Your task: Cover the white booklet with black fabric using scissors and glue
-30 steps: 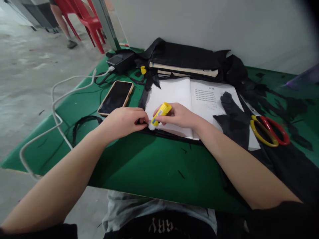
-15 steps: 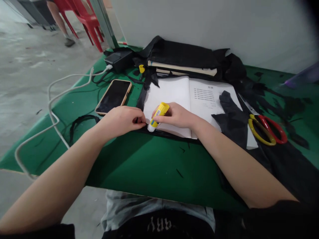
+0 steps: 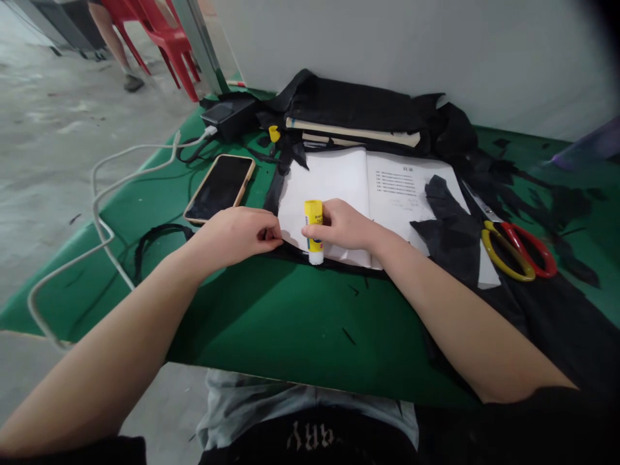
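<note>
An open book (image 3: 329, 181) lies on the green table, with black cloth (image 3: 277, 187) showing along its left and near edges. My right hand (image 3: 343, 223) grips a yellow glue stick (image 3: 314, 223), its white end down on the book's near edge. At the near left corner, my left hand (image 3: 245, 234) pinches the edge of the black cloth between thumb and fingers. A torn black piece (image 3: 448, 226) rests over the right page.
A phone (image 3: 220, 188), white cable (image 3: 99, 219) and black box (image 3: 230, 115) are at the left. Scissors (image 3: 518, 248) lie right of the book. Behind it are a black-covered book (image 3: 361, 103) and a yellow cap (image 3: 274, 134). A person's leg (image 3: 111, 42) shows near red chairs (image 3: 167, 39).
My right hand has slid the glue stick a little to the right along the near edge, and the stick now stands more upright. My left hand has barely moved.
</note>
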`<state>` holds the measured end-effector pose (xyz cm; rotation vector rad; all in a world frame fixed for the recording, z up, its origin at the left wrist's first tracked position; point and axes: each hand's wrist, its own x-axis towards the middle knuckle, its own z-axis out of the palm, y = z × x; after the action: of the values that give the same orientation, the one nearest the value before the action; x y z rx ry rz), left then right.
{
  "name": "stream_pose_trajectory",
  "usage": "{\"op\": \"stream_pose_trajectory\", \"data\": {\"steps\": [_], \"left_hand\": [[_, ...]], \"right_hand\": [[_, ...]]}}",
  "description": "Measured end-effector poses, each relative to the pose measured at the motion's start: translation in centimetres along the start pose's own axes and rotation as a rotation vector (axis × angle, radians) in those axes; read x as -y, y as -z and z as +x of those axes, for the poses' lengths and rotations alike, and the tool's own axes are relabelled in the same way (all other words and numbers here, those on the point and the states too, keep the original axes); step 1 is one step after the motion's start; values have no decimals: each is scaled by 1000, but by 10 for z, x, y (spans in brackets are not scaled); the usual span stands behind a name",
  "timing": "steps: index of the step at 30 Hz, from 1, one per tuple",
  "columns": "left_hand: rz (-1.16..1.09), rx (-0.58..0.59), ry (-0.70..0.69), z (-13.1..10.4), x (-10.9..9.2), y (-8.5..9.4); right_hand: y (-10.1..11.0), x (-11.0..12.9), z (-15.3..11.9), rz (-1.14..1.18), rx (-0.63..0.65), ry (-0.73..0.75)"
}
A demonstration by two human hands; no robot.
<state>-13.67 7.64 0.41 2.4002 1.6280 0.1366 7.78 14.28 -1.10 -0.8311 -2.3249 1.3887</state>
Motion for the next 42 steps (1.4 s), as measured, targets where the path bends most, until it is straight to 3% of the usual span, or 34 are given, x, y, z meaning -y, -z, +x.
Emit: {"op": "stream_pose_trajectory", "data": {"steps": [6,13,22,30,34,38,42], "left_hand": [[15,-6,7,0,-1,1],[28,6,-3,0,-2,1],[79,-52,-30,-1,-5,-5],[77,-76,-16,1,-4,-10],[127,-198,-15,-2,-9,-10],[132,-388,-198,-7,-28,-14],[10,-323,-491,-11,-53,-27]], "right_hand": [[5,-1,-2,-45,17,-38],[11,1,-4,216,-45,-116],[11,0,-3,532,-314,-120],[11,4,-5,568,-298,-92],[13,-1,-1,611,-303,-83],[16,-6,5,711,-344,-80],[19,-6,9,803,-451,-67]]}}
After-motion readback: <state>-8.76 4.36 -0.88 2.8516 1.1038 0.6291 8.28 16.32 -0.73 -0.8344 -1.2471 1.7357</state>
